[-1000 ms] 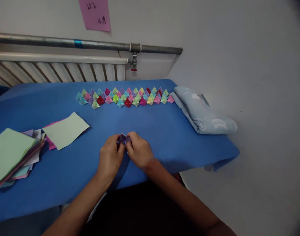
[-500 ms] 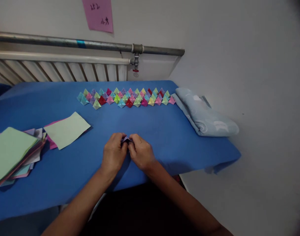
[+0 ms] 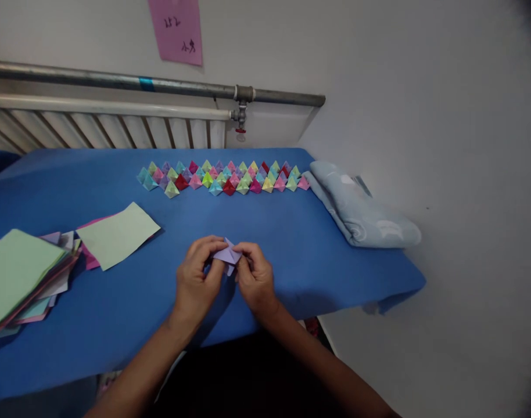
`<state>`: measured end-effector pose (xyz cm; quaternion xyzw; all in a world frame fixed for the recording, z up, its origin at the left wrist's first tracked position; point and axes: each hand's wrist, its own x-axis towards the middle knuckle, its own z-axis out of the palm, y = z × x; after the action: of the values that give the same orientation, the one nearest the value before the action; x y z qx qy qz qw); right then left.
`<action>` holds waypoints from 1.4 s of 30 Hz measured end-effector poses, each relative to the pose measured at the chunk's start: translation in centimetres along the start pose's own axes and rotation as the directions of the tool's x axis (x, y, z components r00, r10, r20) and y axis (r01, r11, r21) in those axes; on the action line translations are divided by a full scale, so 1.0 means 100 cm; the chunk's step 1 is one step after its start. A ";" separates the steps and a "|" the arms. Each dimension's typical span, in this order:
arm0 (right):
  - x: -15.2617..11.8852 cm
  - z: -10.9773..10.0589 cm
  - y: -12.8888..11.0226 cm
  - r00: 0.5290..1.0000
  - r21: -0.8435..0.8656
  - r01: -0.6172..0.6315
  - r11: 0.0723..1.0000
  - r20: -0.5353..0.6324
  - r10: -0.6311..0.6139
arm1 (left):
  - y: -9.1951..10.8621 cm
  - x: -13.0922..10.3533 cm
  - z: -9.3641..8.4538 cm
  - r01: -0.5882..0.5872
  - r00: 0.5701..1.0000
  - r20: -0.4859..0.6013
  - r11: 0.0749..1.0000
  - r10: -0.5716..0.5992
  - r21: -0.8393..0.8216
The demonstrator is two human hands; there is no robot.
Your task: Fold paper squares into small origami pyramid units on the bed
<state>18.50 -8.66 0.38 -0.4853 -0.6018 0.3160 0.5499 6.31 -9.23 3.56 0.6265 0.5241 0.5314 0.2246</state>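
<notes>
A small folded piece of purple paper (image 3: 228, 254) is held between my two hands, over the near part of the blue-covered table. My left hand (image 3: 198, 270) pinches its left side between thumb and fingers. On the right side, my right hand (image 3: 255, 275) grips the paper with thumb and forefinger. Pointed flaps stick out at top and bottom; the fingers cover part of the folds. Beyond my hands, several folded paper pieces (image 3: 243, 185) in many colours stand in close rows on the cloth.
At left lies a thick stack of coloured paper (image 3: 19, 273), with green and pink sheets (image 3: 119, 235) beside it. A folded light-blue blanket (image 3: 365, 212) rests at the right end of the blue cloth (image 3: 147, 302). Behind are a radiator (image 3: 108, 129) and a metal pipe (image 3: 196, 87).
The purple paper has turned and shows more of its flaps between my hands. My hands have come slightly apart. The whole view has shifted slightly.
</notes>
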 end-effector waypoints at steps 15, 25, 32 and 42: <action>0.003 -0.010 -0.011 0.946 -0.143 0.307 0.941 -0.059 -0.317 | 0.016 -0.009 -0.019 0.637 0.719 0.301 0.421 -0.627 -0.645; -0.005 0.003 -0.009 0.996 0.177 -0.068 0.982 -0.053 0.078 | 0.016 -0.019 -0.014 0.453 0.887 0.156 0.754 -0.435 -0.476; -0.003 -0.001 -0.019 0.959 0.426 -0.284 0.859 0.123 0.256 | 0.012 -0.009 -0.024 0.548 0.821 0.223 0.615 -0.525 -0.568; -0.008 0.000 -0.019 0.927 0.425 -0.370 0.826 0.234 0.294 | 0.015 0.003 -0.030 0.649 0.753 0.380 0.510 -0.537 -0.564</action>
<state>18.03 -10.02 1.81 -0.4113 -0.4569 0.5785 0.5362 4.17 -10.35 5.94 0.3242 0.4608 0.5210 0.6412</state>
